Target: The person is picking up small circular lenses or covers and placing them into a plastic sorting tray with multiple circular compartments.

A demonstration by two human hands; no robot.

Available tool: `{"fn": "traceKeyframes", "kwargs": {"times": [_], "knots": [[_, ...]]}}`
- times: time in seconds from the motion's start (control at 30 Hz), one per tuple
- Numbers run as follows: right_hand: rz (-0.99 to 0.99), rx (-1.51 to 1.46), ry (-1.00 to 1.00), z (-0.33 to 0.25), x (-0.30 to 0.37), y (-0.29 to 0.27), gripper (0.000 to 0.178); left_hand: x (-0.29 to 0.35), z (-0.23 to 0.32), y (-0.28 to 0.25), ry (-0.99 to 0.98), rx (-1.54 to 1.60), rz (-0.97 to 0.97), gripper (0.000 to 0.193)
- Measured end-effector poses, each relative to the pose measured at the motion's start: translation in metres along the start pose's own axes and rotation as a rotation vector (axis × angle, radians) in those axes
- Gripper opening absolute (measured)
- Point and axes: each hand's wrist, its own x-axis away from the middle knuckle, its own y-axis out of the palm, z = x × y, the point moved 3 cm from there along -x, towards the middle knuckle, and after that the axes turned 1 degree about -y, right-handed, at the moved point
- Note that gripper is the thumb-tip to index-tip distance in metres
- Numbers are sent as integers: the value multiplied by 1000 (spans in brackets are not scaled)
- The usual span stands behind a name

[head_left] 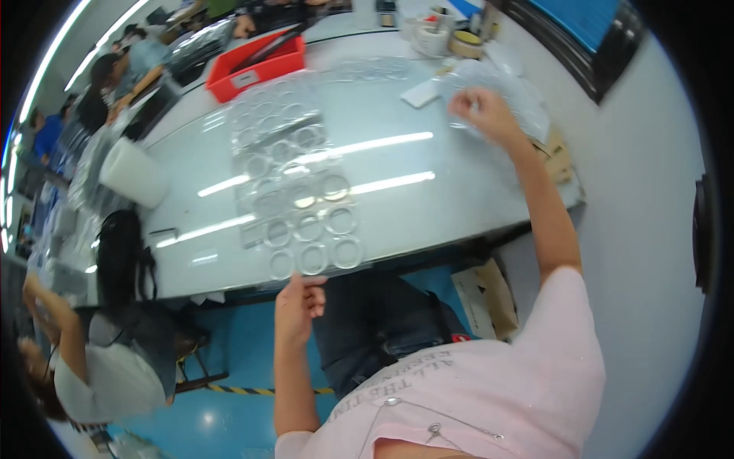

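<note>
Clear plastic trays with round, ring-shaped recesses (pixel 308 226) lie in a long overlapping stretch across the glassy table, from its front edge toward the back. Just off that front edge is my left hand (pixel 297 306), beside the nearest recesses. Its fingers are loosely bent and apart, with nothing visible in them. My right hand (pixel 487 115) reaches out to the back right, over a pile of clear plastic (pixel 527 107). Those fingers are curled together; a small pale spot shows between them, too blurred to name.
A red bin (pixel 256 67) holding a dark object stands at the back. Rolls of tape (pixel 465 44) and a white block (pixel 420 93) lie back right. At left are a white roll (pixel 131 172) and a black bag (pixel 121 252). A co-worker (pixel 99 359) sits left; a wall borders the right.
</note>
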Motion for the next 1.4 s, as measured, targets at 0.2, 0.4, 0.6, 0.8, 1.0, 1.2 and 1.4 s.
{"fn": "traceKeyframes", "kwargs": {"times": [0.2, 0.4, 0.6, 0.8, 1.0, 1.2, 1.4], "knots": [[-702, -380, -22, -86, 105, 106, 23, 23, 22, 24, 160, -170, -196, 39], [-735, -737, 343, -113, 131, 133, 36, 66, 22, 11, 135, -289, -461, 36], [-733, -856, 354, -121, 149, 137, 21, 63, 18, -26, 240, -243, -710, 84], [-883, -1027, 367, -130, 186, 138, 12, 30, 51, -48, 276, 115, -247, 91], [-1122, -289, 305, -135, 201, 139, 33, 17, 58, -42, 323, -221, -40, 58], [-707, -277, 19, -142, 180, 149, 17, 27, 54, -66, 175, -287, -53, 60], [-357, -201, -595, -186, 170, 196, 22, 26, 57, -66, 215, -284, -76, 63]]}}
